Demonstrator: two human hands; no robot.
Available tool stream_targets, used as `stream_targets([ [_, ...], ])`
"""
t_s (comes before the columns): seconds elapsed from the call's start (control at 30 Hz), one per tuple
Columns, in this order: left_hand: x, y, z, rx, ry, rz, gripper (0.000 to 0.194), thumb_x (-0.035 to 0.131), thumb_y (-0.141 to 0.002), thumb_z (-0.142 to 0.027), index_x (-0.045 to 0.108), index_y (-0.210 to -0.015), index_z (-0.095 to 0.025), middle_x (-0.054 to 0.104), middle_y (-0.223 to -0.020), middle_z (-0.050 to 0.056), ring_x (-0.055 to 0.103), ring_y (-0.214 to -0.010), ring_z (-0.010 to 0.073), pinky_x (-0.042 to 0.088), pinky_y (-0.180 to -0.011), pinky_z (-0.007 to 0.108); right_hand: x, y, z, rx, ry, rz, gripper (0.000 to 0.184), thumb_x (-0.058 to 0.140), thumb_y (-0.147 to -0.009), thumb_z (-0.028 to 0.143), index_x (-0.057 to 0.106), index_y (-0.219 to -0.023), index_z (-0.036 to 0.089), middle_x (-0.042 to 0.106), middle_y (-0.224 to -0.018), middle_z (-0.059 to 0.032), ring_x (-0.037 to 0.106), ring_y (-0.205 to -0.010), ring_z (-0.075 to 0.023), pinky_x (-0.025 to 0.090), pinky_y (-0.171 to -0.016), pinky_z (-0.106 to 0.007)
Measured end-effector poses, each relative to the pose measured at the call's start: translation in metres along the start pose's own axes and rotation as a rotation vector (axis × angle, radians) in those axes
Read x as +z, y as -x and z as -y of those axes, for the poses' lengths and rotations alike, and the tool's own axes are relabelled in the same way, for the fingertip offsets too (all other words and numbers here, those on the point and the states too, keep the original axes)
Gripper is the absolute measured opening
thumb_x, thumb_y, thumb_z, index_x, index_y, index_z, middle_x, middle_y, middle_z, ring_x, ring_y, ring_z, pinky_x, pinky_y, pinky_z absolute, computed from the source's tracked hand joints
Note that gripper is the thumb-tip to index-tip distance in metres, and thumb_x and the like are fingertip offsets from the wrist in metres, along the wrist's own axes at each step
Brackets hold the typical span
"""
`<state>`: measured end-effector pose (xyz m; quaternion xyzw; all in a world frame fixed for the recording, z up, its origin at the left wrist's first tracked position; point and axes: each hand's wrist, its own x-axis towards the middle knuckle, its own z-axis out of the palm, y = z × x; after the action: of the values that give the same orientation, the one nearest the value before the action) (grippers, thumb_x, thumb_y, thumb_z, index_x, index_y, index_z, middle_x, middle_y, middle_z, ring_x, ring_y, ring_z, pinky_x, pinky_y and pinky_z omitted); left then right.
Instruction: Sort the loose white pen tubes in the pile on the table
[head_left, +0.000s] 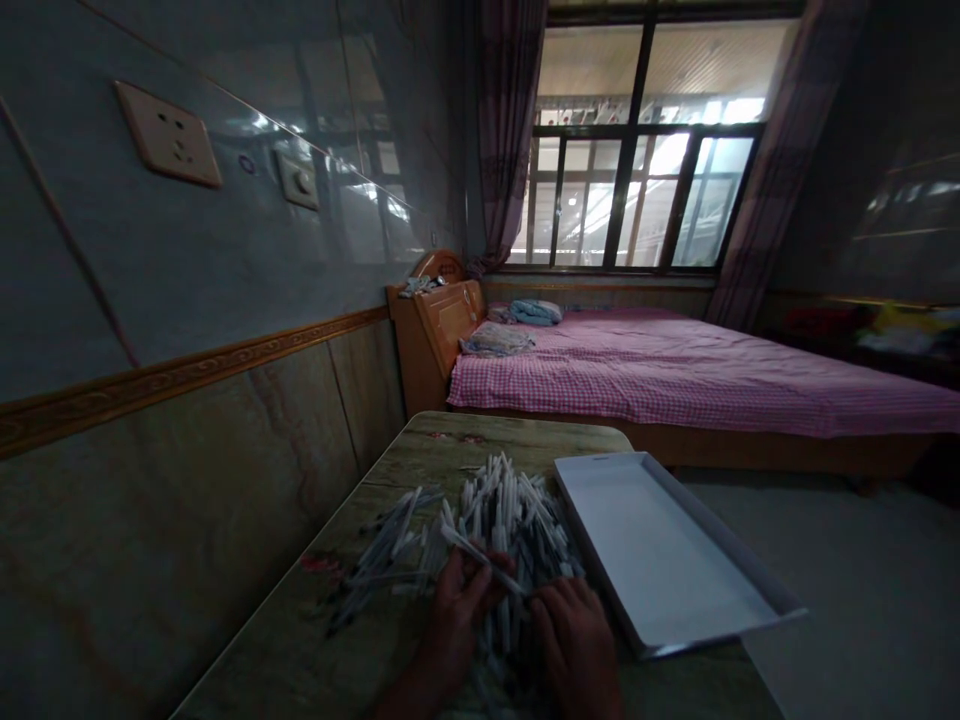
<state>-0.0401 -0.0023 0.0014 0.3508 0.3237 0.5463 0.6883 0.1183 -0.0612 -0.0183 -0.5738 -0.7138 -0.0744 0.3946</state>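
My left hand (452, 612) is closed around a slim, whitish stick that looks like a pen (466, 545), slanting down to the right. My right hand (576, 628) has its fingers curled at the lower end of that pen; what its fingertips grip is partly hidden. Beneath and beyond both hands lies a heap of similar white pens (504, 495). To the left is a looser pile of clear-looking pens with dark ends (386, 545). Blur and dim light hide finer detail.
A shallow white tray (675, 560) rests on the right side of the patterned table (262, 620), overhanging its edge. A tiled wall (225, 440) runs along the left. Beyond the table stands a bed (637, 375) with a pink checked cover, below a window.
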Motion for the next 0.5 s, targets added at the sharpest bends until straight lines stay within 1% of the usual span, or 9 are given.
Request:
stream_targets([
  [0.17, -0.0007, 0.0014, -0.0004, -0.031, 0.024, 0.006, 0.041, 0.088, -0.059, -0.036, 0.065, -0.09, -0.02, 0.077, -0.088, 0.007, 0.073, -0.091, 0.0268, 0.059, -0.081, 0.038, 0.0016, 0.0013, -0.0029, -0.044, -0.043, -0.031, 0.027, 0.04, -0.102, 0.026, 0.056, -0.079, 0.026, 0.061, -0.076, 0.0009, 0.057, -0.074, -0.0176, 0.04, -0.07, -0.028],
  [0.27, -0.0007, 0.0001, 0.0021, -0.053, 0.042, 0.008, 0.043, 0.09, -0.056, -0.036, 0.065, -0.086, -0.02, 0.077, -0.085, 0.006, 0.074, -0.088, 0.0265, 0.059, -0.079, 0.037, 0.004, 0.0027, -0.0065, -0.027, -0.077, -0.039, 0.027, 0.04, -0.102, 0.025, 0.057, -0.08, 0.025, 0.061, -0.076, 0.0012, 0.057, -0.073, -0.0168, 0.041, -0.069, -0.027],
  [0.37, -0.0011, -0.0024, 0.0055, -0.062, 0.045, 0.015, 0.043, 0.09, -0.056, -0.039, 0.064, -0.085, -0.019, 0.077, -0.082, 0.006, 0.074, -0.082, 0.0253, 0.059, -0.073, 0.036, 0.0049, 0.0022, -0.0074, -0.001, -0.091, -0.065, 0.027, 0.043, -0.101, 0.027, 0.057, -0.079, 0.025, 0.062, -0.075, 0.001, 0.058, -0.073, -0.0168, 0.041, -0.067, -0.027],
  [0.5, -0.0011, -0.0035, 0.006, -0.055, 0.007, -0.013, 0.046, 0.09, -0.055, -0.045, 0.064, -0.082, -0.018, 0.077, -0.078, 0.006, 0.074, -0.076, 0.0246, 0.059, -0.068, 0.035, 0.003, 0.0, -0.0046, -0.046, -0.123, -0.103, 0.025, 0.046, -0.1, 0.027, 0.06, -0.08, 0.026, 0.063, -0.074, 0.0008, 0.058, -0.072, -0.0169, 0.042, -0.066, -0.028],
])
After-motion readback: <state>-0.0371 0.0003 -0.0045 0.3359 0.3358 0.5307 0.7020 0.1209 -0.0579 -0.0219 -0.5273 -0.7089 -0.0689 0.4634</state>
